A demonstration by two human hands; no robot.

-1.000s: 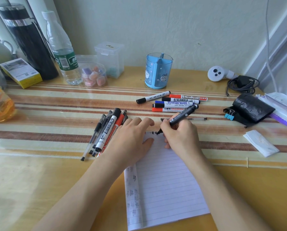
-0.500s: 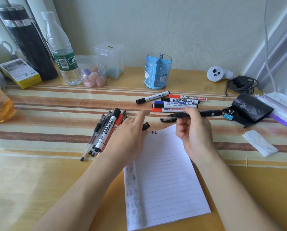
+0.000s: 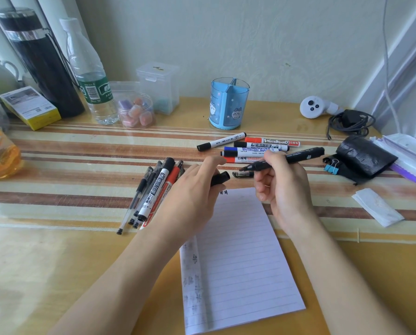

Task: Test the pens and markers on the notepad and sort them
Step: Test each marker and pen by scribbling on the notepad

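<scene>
My right hand (image 3: 284,189) grips an uncapped black marker (image 3: 299,157) above the top of the lined notepad (image 3: 240,262), tip pointing left. My left hand (image 3: 192,197) holds the marker's black cap (image 3: 220,178), its open end facing the tip a short gap away. A few dark scribbles (image 3: 223,192) sit at the notepad's top left corner. Left of my left hand lies a pile of pens and markers (image 3: 153,189). Behind my hands lies a group of whiteboard markers (image 3: 250,147). One thin pen (image 3: 243,174) lies just beyond the notepad.
A blue divided pen holder (image 3: 228,105) stands at the back. Bottles, a black flask (image 3: 40,64) and clear boxes line the back left. A black pouch with a binder clip (image 3: 361,158), a cable and a folded white paper (image 3: 377,206) lie at the right.
My right hand lifted the black marker off the notepad and turned it level, tip to the left. My left hand left the paper and now holds the cap up near the tip.
</scene>
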